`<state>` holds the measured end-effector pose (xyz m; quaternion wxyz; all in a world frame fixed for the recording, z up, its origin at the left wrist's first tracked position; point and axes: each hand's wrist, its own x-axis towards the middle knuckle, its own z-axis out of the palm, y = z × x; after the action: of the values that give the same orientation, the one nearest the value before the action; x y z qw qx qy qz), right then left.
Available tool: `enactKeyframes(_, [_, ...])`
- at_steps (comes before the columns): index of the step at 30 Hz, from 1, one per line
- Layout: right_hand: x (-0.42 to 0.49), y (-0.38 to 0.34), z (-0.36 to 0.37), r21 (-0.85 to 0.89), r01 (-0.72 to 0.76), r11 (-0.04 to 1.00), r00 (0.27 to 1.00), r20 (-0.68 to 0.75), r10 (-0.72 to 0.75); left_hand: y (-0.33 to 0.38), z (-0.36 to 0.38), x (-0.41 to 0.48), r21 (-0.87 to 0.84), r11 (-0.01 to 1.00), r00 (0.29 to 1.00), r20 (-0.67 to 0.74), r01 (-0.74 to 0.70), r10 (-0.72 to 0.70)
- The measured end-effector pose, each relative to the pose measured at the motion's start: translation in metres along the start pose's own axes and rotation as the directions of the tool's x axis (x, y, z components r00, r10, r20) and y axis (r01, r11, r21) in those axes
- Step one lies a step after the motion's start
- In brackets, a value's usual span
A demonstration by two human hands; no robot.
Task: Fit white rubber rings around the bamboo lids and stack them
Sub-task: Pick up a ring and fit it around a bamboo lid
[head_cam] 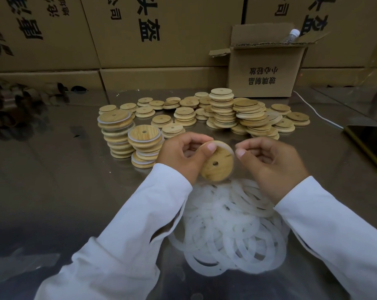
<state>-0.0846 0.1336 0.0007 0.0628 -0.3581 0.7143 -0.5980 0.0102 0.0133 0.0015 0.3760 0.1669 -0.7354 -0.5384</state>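
Round holed bamboo lid (218, 168), tilted, rim clamped between left hand (181, 154) thumb and curled fingers; white rubber ring (231, 149) on its right edge; right hand (269, 163) curled alongside, grip indiscernible.

Open carton (267, 70) with bottle (291, 36), white cable (314, 111), phone (372, 146) on steel table (53, 174).

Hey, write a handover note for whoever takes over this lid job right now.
Left hand: grips a bamboo lid, with a white ring showing along its upper rim.
Right hand: curled beside that rim; whether it grips the ring is unclear.
Done: two ringed stacks left of the hands.
Left: seat this ring and stack the lid. Bare lids wait behind, loose rings lie nearest you.
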Motion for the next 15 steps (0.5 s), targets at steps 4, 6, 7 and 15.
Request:
enactKeyframes(4, [0.001, 0.002, -0.001, 0.034, -0.029, 0.999, 0.999, -0.018, 0.03, 0.008, -0.012, 0.005, -0.012, 0.993, 0.975, -0.194, -0.116, 0.112])
enactKeyframes(6, [0.0, 0.002, -0.001, 0.025, -0.033, 0.999, 0.999, -0.007, 0.033, 0.01, -0.021, 0.011, -0.014, 0.99, 0.921, -0.369, -0.143, 0.128])
enactKeyframes(7, [0.0, 0.002, 0.0, 0.021, -0.032, 0.999, 0.999, -0.003, 0.032, 0.011, -0.026, 0.014, -0.018, 0.991, 0.881, -0.46, -0.134, 0.11])
enactKeyframes(15, [-0.001, 0.001, 0.001, 0.011, -0.029, 1.0, 0.999, 0.018, 0.029, -0.008, -0.058, 0.036, -0.357, 0.851, 0.602, -0.601, 0.386, -0.525])
